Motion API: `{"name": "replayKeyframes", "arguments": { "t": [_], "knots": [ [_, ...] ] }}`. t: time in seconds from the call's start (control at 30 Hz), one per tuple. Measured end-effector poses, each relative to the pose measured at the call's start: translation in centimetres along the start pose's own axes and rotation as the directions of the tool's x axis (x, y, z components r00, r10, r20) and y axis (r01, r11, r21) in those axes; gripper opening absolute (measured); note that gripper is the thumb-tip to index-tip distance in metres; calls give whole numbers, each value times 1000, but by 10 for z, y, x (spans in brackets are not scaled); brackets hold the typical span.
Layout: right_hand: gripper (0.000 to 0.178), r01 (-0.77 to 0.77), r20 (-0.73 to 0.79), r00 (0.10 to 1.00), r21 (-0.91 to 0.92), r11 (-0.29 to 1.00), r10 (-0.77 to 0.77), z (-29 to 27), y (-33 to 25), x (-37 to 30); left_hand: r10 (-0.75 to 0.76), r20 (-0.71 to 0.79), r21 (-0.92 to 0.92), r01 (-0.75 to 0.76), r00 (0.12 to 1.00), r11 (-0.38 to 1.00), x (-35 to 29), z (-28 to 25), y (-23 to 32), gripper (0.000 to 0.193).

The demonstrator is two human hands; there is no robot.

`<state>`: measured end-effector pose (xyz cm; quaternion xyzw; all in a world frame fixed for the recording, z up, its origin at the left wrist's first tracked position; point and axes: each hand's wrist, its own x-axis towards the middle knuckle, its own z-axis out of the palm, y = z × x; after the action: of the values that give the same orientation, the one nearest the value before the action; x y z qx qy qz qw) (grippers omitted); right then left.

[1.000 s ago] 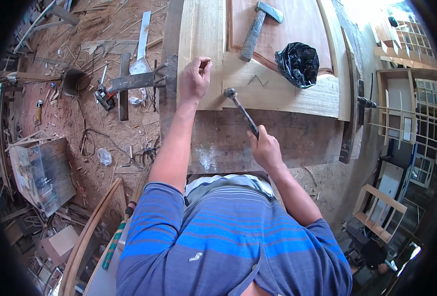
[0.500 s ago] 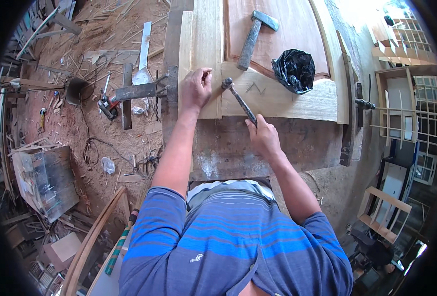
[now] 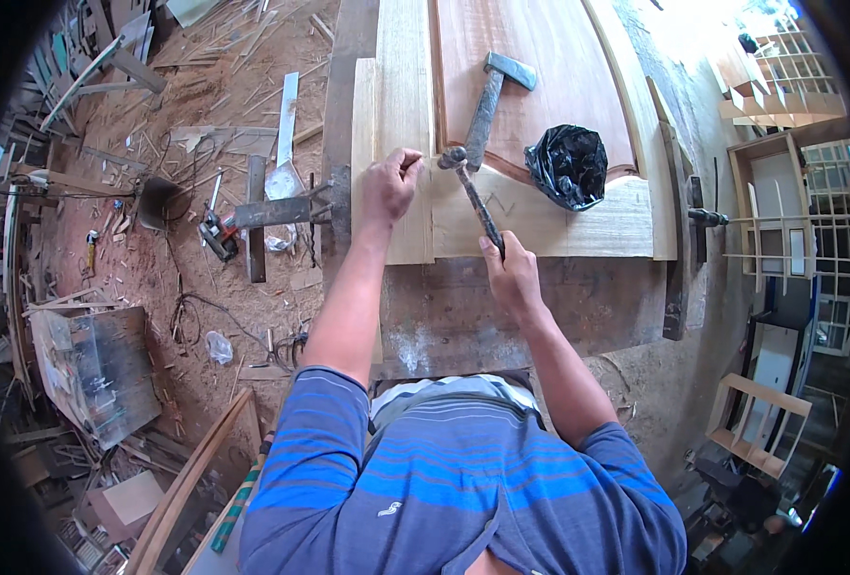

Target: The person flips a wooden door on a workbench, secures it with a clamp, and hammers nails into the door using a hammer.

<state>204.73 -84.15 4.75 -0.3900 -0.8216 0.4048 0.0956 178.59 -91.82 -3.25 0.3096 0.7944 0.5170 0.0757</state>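
Note:
My right hand (image 3: 514,273) is wrapped round the lower handle of a hammer (image 3: 479,205), its small metal head over the pale wooden frame of a door panel (image 3: 540,225). Left of the hammer head, my left hand (image 3: 393,189) rests at the frame's left stile with thumb and fingers pinched together. Whatever lies in that pinch is too small to make out. Beyond the held hammer, a broad-headed tool like a hammer or hatchet (image 3: 488,101) lies on the reddish panel. A black plastic bag (image 3: 569,168), its mouth open, sits to the right; its contents are unclear.
The panel lies on a dark, worn workbench (image 3: 530,302). Metal clamps (image 3: 286,211) grip its left side, and another clamp (image 3: 703,217) is at the right. Wood scraps and a red power tool (image 3: 217,235) litter the floor to the left. Slatted wooden frames (image 3: 780,220) stand at the right.
The bench and panel sit lower in the picture. The hammer head is now higher against the panel and overlaps the end of the lying tool's handle. My left hand remains pinched.

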Motion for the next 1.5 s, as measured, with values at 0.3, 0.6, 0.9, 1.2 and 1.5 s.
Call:
{"name": "replayKeyframes", "arguments": {
  "t": [0.3, 0.6, 0.9, 1.2, 1.5],
  "knots": [
    [44, 47, 8, 999, -16, 999, -47, 5, -4, 19, 36, -73, 133, -26, 997, 991, -2, 4, 4, 12],
    [38, 148, -22, 988, -101, 984, -151, 7, -13, 27, 45, -23, 163, -41, 999, 986, -3, 2, 10, 27],
    [36, 187, 2, 982, -210, 960, -191, 8, -15, 31, -23, 21, 153, 20, 999, 988, -2, -1, 15, 31],
    [31, 246, 25, 968, -303, 921, -250, 7, -4, 45, 24, 12, 138, -25, 1000, 990, 2, -2, 11, 40],
    [32, 315, -43, 943, -207, 926, -330, 7, -3, 40, 90, -93, -63, -96, 992, 993, 2, -1, -8, 49]
  ]
}}
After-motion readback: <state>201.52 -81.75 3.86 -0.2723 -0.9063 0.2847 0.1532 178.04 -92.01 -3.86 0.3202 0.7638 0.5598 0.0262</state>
